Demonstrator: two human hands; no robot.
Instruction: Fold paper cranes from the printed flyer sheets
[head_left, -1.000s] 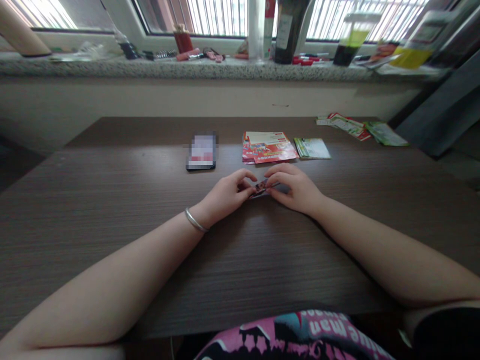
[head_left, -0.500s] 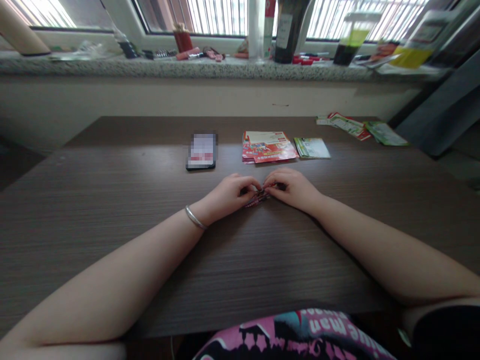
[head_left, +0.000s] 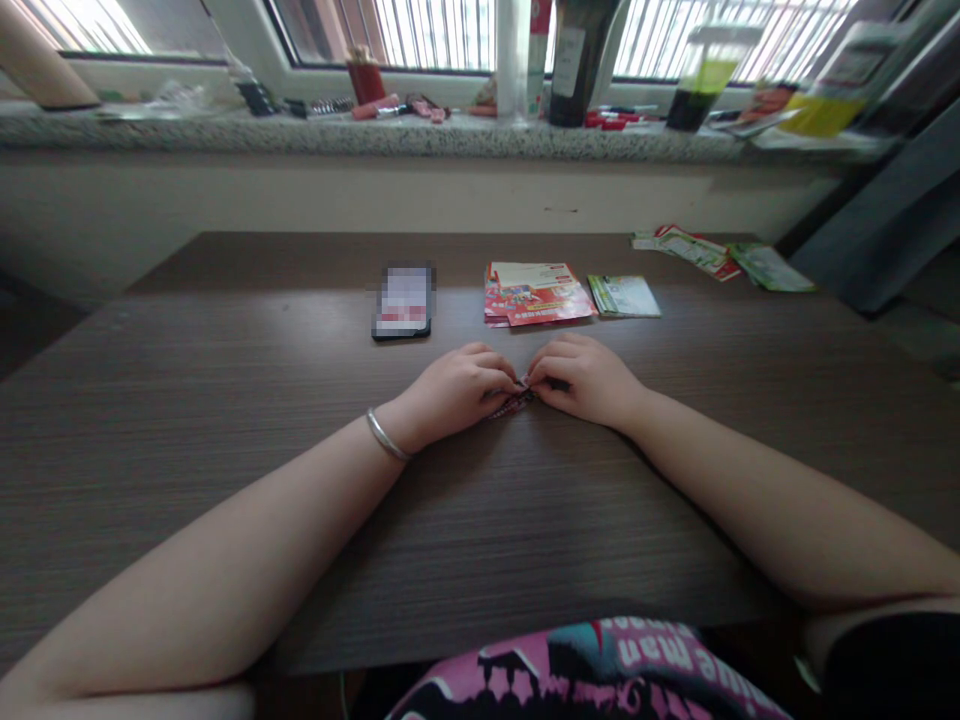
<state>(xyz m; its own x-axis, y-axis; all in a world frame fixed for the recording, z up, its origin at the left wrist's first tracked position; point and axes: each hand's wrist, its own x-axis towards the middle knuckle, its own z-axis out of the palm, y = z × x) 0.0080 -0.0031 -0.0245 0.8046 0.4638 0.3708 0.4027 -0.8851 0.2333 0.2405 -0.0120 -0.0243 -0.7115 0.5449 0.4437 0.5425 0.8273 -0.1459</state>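
Observation:
Both of my hands meet over the middle of the table, fingertips nearly touching. Between them is a narrow, dark-and-pink patterned strip of folded paper, mostly covered by the fingers. My left hand, below a silver bangle, pinches the strip between thumb and fingers. From the other side my right hand is closed in a pinch on the strip's upper right end. A stack of red and cream printed leaflets lies just beyond the hands.
Left of the leaflets lies a phone with a blurred screen. To their right is a small green-and-white packet; more colourful papers lie at the table's far right corner. Bottles and small items crowd the granite windowsill.
The fingers have shifted slightly along the paper strip. My left fingers now close more tightly, and the right fingertips sit a little lower. Everything else is still.

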